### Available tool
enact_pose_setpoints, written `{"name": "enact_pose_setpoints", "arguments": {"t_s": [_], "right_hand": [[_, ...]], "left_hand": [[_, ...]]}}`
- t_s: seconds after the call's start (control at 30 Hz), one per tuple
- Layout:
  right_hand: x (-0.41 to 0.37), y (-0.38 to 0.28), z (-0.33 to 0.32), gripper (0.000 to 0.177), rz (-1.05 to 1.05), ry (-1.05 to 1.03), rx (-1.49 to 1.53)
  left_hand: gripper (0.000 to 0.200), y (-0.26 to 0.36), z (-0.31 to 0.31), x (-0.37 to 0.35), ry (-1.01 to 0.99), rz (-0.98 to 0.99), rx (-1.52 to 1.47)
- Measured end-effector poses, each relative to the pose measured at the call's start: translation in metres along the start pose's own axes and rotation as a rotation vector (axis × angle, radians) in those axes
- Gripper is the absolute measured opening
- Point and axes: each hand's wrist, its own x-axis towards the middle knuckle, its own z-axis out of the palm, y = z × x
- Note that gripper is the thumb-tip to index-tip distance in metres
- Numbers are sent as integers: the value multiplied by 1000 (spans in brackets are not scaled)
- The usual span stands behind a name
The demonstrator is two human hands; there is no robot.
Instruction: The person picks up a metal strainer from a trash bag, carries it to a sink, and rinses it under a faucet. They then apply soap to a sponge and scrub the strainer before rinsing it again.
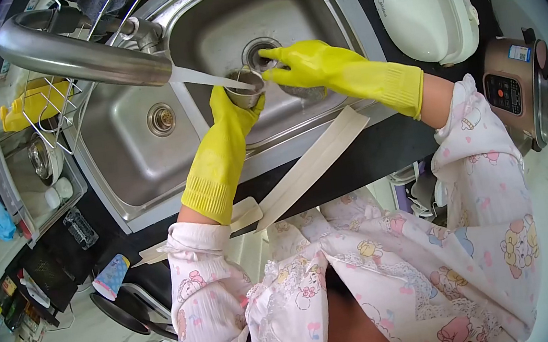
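My left hand (233,115), in a yellow rubber glove, is wrapped round a small metal cup (245,97). Water (207,81) from the faucet (89,53) runs into the cup's mouth, over the right sink basin (207,31). My right hand (319,65), gloved the same way, reaches in from the right with fingers stretched and apart. One fingertip overlaps the drain (261,49) in this view, and another is right by the cup's rim. Below that palm the basin looks wet.
Left of the divider is a second basin (126,152) with its own drain. A pale strip (315,165) lies along the counter's front edge. At right stand a white Midea appliance (409,15) and a pressure cooker (516,87). A wire rack (58,106) and a patterned cup (112,277) are at left.
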Motion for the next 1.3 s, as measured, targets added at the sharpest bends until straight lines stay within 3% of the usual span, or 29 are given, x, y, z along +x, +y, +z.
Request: {"name": "enact_pose_setpoints", "arguments": {"t_s": [0.13, 0.2, 0.27, 0.43, 0.5, 0.57, 0.67, 0.77, 0.8, 0.9, 0.97, 1.07, 1.1, 1.17, 1.2, 1.23, 1.27, 1.3], "right_hand": [[2, -8, -8, 56, -101, -34, -71], [8, -4, -1, 48, -234, 84, 46], [17, -11, -2, 43, -198, -11, -38], [37, -2, 4, 37, -103, -114, -180], [55, 12, 12, 36, -80, -134, -244], [68, 16, 14, 37, -51, -173, -245], [94, 37, 30, 40, 6, -69, -218], [121, 47, 35, 40, 30, -195, -94], [126, 45, 35, 40, 65, -278, -47], [109, 15, 28, 40, 76, -198, -210], [117, 32, 43, 41, 85, -184, -188], [125, 41, 52, 43, 166, -146, -191], [125, 43, 55, 44, 232, -124, -210], [110, 42, 41, 45, 186, -97, -179], [101, 42, 32, 47, 135, -65, -151], [92, 40, 24, 47, 139, -59, -156], [82, 38, 16, 47, 183, -67, -51], [73, 35, 10, 48, 225, -74, 56]], "left_hand": [[42, 9, -1, 8, -40, -175, 112], [43, 17, -5, 14, -78, -247, 192], [47, 18, -15, 21, -214, -384, 463], [62, -1, -10, 0, -106, -287, 303], [67, 5, -34, 2, -96, -20, 538], [59, 18, -37, -14, -63, 1, 494], [54, 41, -33, -68, -225, 165, 633], [48, 60, -39, -103, -204, 344, 741], [41, 62, -33, -121, -111, 403, 769], [39, 67, -39, -146, -91, 580, 864], [38, 69, -38, -152, -93, 592, 784], [41, 76, -30, -171, -170, 1019, 875], [41, 80, -21, -179, -170, 1014, 875], [44, 87, 5, -193, -213, 1302, 1015], [44, 89, 17, -193, -220, 1305, 1010], [39, 89, 29, -191, -281, 1441, 963], [35, 88, 39, -191, -341, 1577, 910], [35, 86, 49, -195, -346, 1581, 903]]}}
